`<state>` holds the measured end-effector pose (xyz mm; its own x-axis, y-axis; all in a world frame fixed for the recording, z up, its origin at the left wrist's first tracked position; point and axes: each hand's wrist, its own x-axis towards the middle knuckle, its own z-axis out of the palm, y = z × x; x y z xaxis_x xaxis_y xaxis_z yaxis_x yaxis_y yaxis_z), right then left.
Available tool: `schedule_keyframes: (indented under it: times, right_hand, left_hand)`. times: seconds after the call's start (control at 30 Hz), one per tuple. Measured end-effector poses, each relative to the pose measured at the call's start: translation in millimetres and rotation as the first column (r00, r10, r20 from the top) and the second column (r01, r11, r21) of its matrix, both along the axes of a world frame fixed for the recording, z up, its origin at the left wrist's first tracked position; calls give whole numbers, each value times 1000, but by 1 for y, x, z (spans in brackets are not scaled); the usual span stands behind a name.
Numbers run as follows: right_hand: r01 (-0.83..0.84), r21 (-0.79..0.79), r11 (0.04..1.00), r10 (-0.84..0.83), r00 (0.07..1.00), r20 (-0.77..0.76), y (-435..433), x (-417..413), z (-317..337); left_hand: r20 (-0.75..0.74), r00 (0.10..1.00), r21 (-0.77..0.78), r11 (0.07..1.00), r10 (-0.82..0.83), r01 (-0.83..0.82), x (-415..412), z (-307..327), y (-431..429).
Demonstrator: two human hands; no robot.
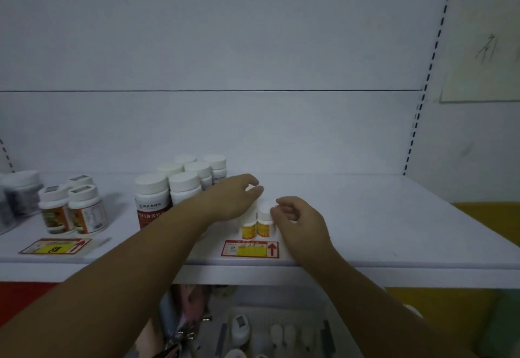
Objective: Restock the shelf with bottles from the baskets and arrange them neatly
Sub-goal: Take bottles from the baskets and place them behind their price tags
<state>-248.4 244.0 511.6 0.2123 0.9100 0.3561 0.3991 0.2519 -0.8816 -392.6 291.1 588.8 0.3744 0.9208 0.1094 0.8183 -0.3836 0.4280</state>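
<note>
Both hands worked two small yellow-labelled bottles (256, 226) at the shelf (365, 217) front: left hand (236, 197) loosely spread over them, right hand (298, 217) pinching the three-o'clock cap; a nudge could topple either.

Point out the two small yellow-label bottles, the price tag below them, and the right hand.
small yellow-label bottles (264, 229), head view, label of the right one.
price tag (250, 249), head view, yellow middle.
right hand (301, 224), head view, back of hand.
</note>
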Motion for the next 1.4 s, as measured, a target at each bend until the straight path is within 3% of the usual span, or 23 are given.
schedule_keyframes:
  times: [0.1,0.17,0.23,0.27,0.3,0.37,0.47,0.53,0.6,0.7,0.8,0.9,0.97,1.1,1.23,1.4]
  right_hand:
    - [37,9,999,-38,996,78,-4,-2,3]
    - [89,25,996,-92,934,345,-6,5,7]
    - [102,91,991,-136,692,709,-9,20,13]
    - [76,110,991,-134,558,819,-12,28,16]
    - [49,101,994,-112,463,879,-16,36,19]
    - [19,47,999,-50,393,918,-25,47,22]
    - [-31,7,999,7,416,909,-46,50,20]
    - [-80,20,997,19,464,886,-66,51,17]
    - [-186,164,969,-56,480,876,-90,56,11]
    - [-434,362,825,-208,362,909,-117,67,-9]
    - [-489,287,824,-150,301,942,-133,78,-43]
    - [-341,48,939,42,252,967,-132,88,-84]
    - [-198,-113,974,168,284,944,-124,96,-114]
    - [-105,-307,946,324,325,888,-106,100,-168]
    - [-45,-459,887,437,404,804,-82,91,-219]
    - [10,-521,854,441,517,733,-38,76,-259]
  left_hand:
    - [-68,997,92,995,-20,27,9,12,-4]
    - [-188,982,132,990,-32,58,15,19,-9]
    - [-265,964,176,982,-27,76,18,24,-13]
    - [-275,961,202,976,-20,79,19,25,-14]
    - [-279,960,230,970,-15,82,21,25,-16]
    - [-320,947,272,957,-11,103,26,23,-21]
    - [-365,930,262,954,-42,146,35,13,-36]
    - [-260,962,306,938,-85,166,36,5,-53]
    - [-168,977,490,848,-134,201,34,-5,-76]
    - [-169,943,669,669,-287,323,28,-33,-121]
    - [-274,886,542,701,-374,464,20,-81,-147]
    - [-256,904,361,834,-342,417,14,-130,-147]
    - [-179,949,268,915,-258,300,8,-158,-137]
    - [-92,989,110,986,-112,122,-2,-215,-116]
    - [-41,997,7,998,61,-60,0,-268,-87]
    - [21,974,-119,967,227,-223,18,-313,-36]
